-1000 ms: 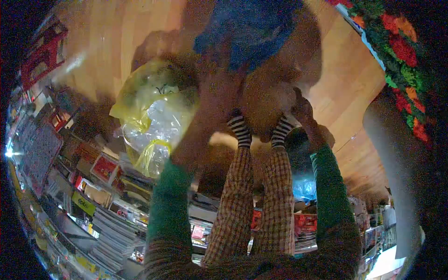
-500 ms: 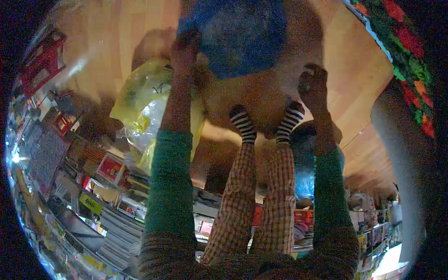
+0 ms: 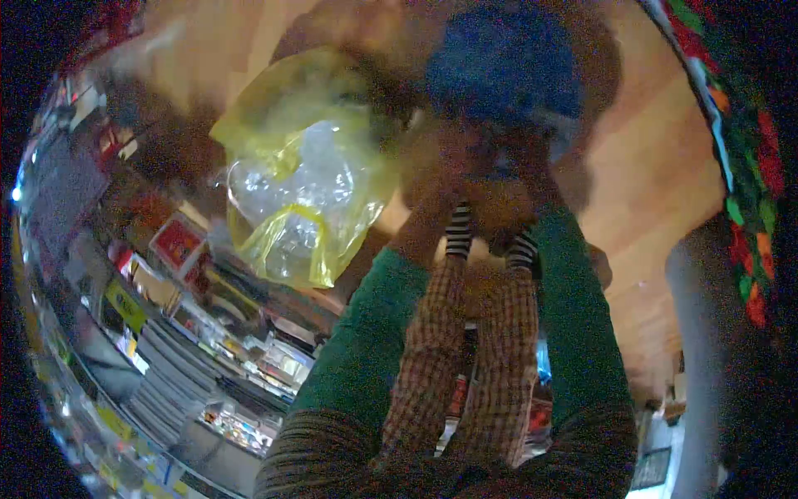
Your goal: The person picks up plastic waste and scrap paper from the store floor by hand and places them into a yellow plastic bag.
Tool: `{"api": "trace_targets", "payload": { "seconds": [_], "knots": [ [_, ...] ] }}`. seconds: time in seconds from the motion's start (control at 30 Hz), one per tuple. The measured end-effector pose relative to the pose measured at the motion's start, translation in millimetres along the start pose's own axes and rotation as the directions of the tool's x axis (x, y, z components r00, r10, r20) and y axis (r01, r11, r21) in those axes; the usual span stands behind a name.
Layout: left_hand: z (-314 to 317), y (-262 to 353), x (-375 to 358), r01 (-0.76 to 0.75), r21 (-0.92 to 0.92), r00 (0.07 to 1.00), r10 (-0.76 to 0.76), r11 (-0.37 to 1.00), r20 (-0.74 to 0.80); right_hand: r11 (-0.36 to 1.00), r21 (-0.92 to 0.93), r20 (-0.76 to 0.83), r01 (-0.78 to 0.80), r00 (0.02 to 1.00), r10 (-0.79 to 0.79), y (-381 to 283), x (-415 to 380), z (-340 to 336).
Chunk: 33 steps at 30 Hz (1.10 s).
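Observation:
A blue, roundish item, possibly a plastic bag or a basin, lies on the wooden floor in front of my feet; blur hides its exact kind. My left hand and my right hand are close together at its near edge. Both are dark and smeared, so their fingers do not show clearly. To the left of my left forearm rests a see-through yellow plastic bag with clear, shiny plastic inside.
My striped socks and checked trousers are below the hands. Shelves with stacked papers run along the lower left. A red and green floral cloth edges the right side, above a pale curved surface.
My right hand has come inward to the near edge of the blue item. My left hand has left its left side and is now beside the right. The view has shifted.

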<state>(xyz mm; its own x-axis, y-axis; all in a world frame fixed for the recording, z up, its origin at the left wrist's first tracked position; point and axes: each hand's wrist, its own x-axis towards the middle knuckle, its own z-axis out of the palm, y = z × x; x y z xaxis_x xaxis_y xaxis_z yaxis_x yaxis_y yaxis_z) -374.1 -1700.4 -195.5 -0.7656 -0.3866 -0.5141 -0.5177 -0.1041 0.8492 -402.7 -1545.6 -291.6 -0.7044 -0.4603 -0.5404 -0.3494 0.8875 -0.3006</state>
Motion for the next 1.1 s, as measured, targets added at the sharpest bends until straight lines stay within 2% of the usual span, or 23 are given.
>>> {"api": "trace_targets", "payload": {
  "seconds": [0.2, 0.27, 0.33, 0.37, 0.4, 0.43, 0.5, 0.53, 0.57, 0.6, 0.67, 0.7, 0.73, 0.77, 0.8, 0.87, 0.9, 0.93, 0.97, 1.0, 1.03, 1.07, 1.1],
  "knots": [
    [1.0, 20.8, -33.6, -0.037, -0.059, 0.984, 0.046, 0.998, 0.171, 0.998, -0.021, 0.034, 0.067, 0.997, -0.066, 50.0, -0.4, 1.1],
    [1.6, 35.7, -58.1, -0.064, -0.066, 0.976, 0.077, 0.996, 0.205, 0.989, 0.132, 0.08, 0.06, 0.994, -0.071, 65.8, -44.4, -10.6],
    [6.0, 53.7, -85.2, -0.089, -0.073, 0.959, 0.105, 0.993, 0.265, 0.912, 0.402, 0.214, -0.08, 0.977, -0.009, 85.6, -97.5, -16.7],
    [7.6, 62.4, -100.4, -0.096, -0.075, 0.947, 0.114, 0.993, 0.299, 0.764, 0.593, 0.333, -0.253, 0.941, 0.053, 95.0, -132.0, -22.0],
    [9.4, 72.5, -114.9, -0.103, -0.079, 0.929, 0.125, 0.991, 0.347, 0.478, 0.756, 0.456, -0.447, 0.884, 0.105, 98.4, -167.3, -33.8],
    [7.7, 82.9, -130.1, -0.114, -0.083, 0.908, 0.137, 0.99, 0.395, 0.147, 0.829, 0.53, -0.54, 0.842, 0.102, 98.2, -193.7, -44.2],
    [-0.8, 101.5, -159.4, -0.123, -0.094, 0.865, 0.153, 0.988, 0.478, -0.394, 0.795, 0.504, -0.461, 0.864, 0.006, 91.3, -239.2, -63.6],
    [-6.0, 111.5, -171.6, -0.115, -0.109, 0.85, 0.155, 0.987, 0.504, -0.537, 0.732, 0.454, -0.42, 0.888, -0.074, 84.1, -251.3, -71.4],
    [-11.7, 120.8, -183.5, -0.114, -0.117, 0.833, 0.159, 0.987, 0.529, -0.445, 0.815, 0.509, -0.372, 0.826, 0.242, 59.2, -260.4, -87.7],
    [-20.1, 131.3, -196.8, -0.115, -0.133, 0.821, 0.17, 0.984, 0.546, -0.432, 0.823, 0.498, -0.37, 0.834, 0.235, 23.0, -263.1, -107.9],
    [-45.9, 150.9, -221.0, -0.117, -0.16, 0.818, 0.187, 0.98, 0.543, -0.187, 0.754, 0.652, -0.63, 0.685, 0.325, -39.8, -265.0, -140.5],
    [-62.0, 160.4, -232.5, -0.12, -0.173, 0.829, 0.195, 0.978, 0.524, -0.182, 0.78, 0.625, -0.598, 0.757, 0.192, -33.4, -260.5, -125.8],
    [-80.6, 172.2, -239.8, -0.135, -0.189, 0.853, 0.211, 0.973, 0.477, -0.17, 0.79, 0.613, -0.589, 0.767, 0.189, -37.6, -253.9, -123.0],
    [-100.5, 182.4, -244.1, -0.156, -0.21, 0.889, 0.23, 0.965, 0.397, -0.125, 0.822, 0.569, -0.555, 0.79, 0.228, -41.1, -249.3, -120.6],
    [-114.9, 191.3, -244.8, -0.188, -0.227, 0.925, 0.25, 0.955, 0.285, -0.012, 0.87, 0.473, -0.494, 0.825, 0.308, -48.9, -240.2, -126.5],
    [-152.4, 198.3, -247.7, -0.22, -0.237, 0.973, 0.195, 0.946, -0.123, 0.265, 0.886, 0.248, -0.382, 0.87, 0.427, -54.0, -213.8, -145.7],
    [-166.4, 194.8, -237.2, -0.209, -0.249, 0.925, 0.108, 0.946, -0.365, 0.396, 0.854, 0.13, -0.336, 0.876, 0.464, -56.8, -196.3, -159.0],
    [-179.4, 186.3, -217.8, -0.19, -0.278, 0.808, -0.011, 0.942, -0.59, 0.5, 0.807, 0.04, -0.313, 0.875, 0.483, -57.9, -178.0, -176.8],
    [-194.0, 167.2, -188.1, -0.134, -0.336, 0.663, -0.168, 0.932, -0.73, 0.566, 0.77, -0.026, -0.294, 0.872, 0.488, -64.9, -164.8, -197.5],
    [-208.1, 130.3, -157.8, -0.097, -0.32, 0.506, -0.23, 0.943, -0.831, 0.601, 0.749, -0.066, -0.279, 0.871, 0.487, -79.8, -155.4, -216.3],
    [-221.1, 119.1, -138.7, 0.174, -0.57, 0.399, -0.586, 0.803, -0.705, 0.516, 0.842, -0.105, -0.158, 0.89, 0.443, -116.2, -158.7, -236.7],
    [-228.2, 110.8, -124.7, 0.168, -0.58, 0.394, -0.594, 0.797, -0.701, 0.417, 0.909, -0.155, -0.029, 0.903, 0.4, -152.4, -159.4, -257.5],
    [-232.8, 104.1, -110.4, 0.094, -0.695, 0.374, -0.672, 0.713, -0.639, 0.369, 0.929, -0.187, 0.038, 0.907, 0.377, -152.9, -156.3, -253.8]
  ]
}}
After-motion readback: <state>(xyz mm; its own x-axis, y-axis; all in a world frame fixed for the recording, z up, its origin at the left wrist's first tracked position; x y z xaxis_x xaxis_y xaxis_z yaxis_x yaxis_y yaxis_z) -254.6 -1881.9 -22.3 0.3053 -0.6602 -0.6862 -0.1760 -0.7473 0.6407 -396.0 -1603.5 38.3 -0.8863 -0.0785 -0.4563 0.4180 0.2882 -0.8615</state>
